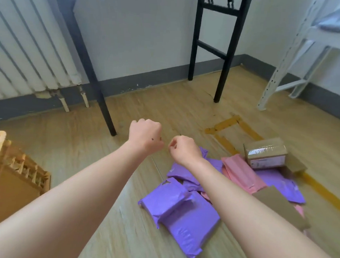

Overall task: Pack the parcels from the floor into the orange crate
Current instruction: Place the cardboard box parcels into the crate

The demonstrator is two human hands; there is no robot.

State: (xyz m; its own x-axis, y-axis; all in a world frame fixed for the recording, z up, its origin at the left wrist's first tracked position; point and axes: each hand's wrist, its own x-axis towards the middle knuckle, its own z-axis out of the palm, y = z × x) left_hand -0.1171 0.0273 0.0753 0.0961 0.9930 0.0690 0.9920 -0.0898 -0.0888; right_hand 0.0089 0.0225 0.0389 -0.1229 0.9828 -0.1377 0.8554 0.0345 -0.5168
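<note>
Several parcels lie in a heap on the wooden floor at the right: purple mailer bags (182,214), a pink mailer (241,174), a taped cardboard box (265,156) and a flat brown envelope (281,207). The orange crate (15,172) stands at the left edge, partly cut off. Both my arms stretch forward above the floor. My left hand (145,136) and my right hand (183,149) are side by side with fingers curled, holding nothing. The right forearm passes over the purple bags.
A white radiator (27,48) lines the left wall. Black metal legs (224,58) and a dark diagonal leg (93,73) stand ahead. A white metal rack (287,62) stands at the right. Yellow tape (230,124) marks the floor beyond the parcels.
</note>
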